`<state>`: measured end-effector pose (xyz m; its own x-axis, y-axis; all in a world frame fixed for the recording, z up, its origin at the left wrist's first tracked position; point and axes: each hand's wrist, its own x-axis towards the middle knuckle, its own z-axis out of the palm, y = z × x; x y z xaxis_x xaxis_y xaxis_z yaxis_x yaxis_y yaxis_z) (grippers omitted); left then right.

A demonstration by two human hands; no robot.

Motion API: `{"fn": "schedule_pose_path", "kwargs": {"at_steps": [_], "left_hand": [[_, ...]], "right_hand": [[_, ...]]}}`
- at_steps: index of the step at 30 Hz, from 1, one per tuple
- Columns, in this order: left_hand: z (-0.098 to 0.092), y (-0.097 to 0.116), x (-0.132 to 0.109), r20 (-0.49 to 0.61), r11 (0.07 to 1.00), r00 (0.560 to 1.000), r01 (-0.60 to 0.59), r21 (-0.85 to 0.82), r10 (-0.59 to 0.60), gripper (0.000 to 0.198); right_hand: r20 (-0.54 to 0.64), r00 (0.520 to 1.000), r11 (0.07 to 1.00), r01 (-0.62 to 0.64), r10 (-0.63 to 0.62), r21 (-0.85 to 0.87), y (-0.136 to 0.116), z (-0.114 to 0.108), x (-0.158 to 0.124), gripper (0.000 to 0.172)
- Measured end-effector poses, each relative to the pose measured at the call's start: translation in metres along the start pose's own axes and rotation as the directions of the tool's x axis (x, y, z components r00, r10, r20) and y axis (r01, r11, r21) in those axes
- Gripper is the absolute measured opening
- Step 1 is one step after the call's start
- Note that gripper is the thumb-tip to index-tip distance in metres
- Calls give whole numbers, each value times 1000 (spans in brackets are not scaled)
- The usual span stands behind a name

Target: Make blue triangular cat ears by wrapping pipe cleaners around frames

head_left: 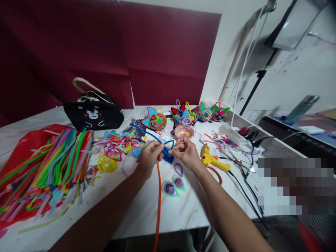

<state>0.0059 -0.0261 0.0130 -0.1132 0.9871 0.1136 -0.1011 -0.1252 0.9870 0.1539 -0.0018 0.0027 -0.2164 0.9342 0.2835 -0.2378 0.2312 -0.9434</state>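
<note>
Blue pipe cleaner (166,151), looped, held above the counter (143,211), left of the yellow glue gun (215,162). Your left hand (150,156) grips it, thumb against fingers; your right hand (186,154) pinches near its looped end. Orange pipe cleaner (159,196) trails toward you, left of the glue gun. Nearer you than the gun, and left: two green-edged teardrops (171,189). Beyond the gun, leftward: pink bowl (192,133), eared ornament (158,121). Far left of the gun: multicoloured pipe-cleaner bundle (64,157); black bag (110,113) farther back.
</note>
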Motion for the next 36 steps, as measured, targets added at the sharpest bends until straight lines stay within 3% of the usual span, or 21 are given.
{"fn": "schedule_pose_path", "kwargs": {"at_steps": [6,20,26,36], "left_hand": [[-2,1,0,74,982,993,106,-155,-96,26],[-2,4,1,48,945,979,202,-258,-196,27],[-6,4,3,135,929,971,229,-290,-197,28],[-16,17,5,273,861,898,419,-289,-345,28]], "right_hand": [[7,1000,1000,4,-4,-3,1,-2,1,47],[22,1000,1000,5,-5,-16,1,-3,1,45],[34,999,1000,20,-21,10,3,-7,3,44],[109,988,986,122,-110,-117,-3,-12,1,38]]}}
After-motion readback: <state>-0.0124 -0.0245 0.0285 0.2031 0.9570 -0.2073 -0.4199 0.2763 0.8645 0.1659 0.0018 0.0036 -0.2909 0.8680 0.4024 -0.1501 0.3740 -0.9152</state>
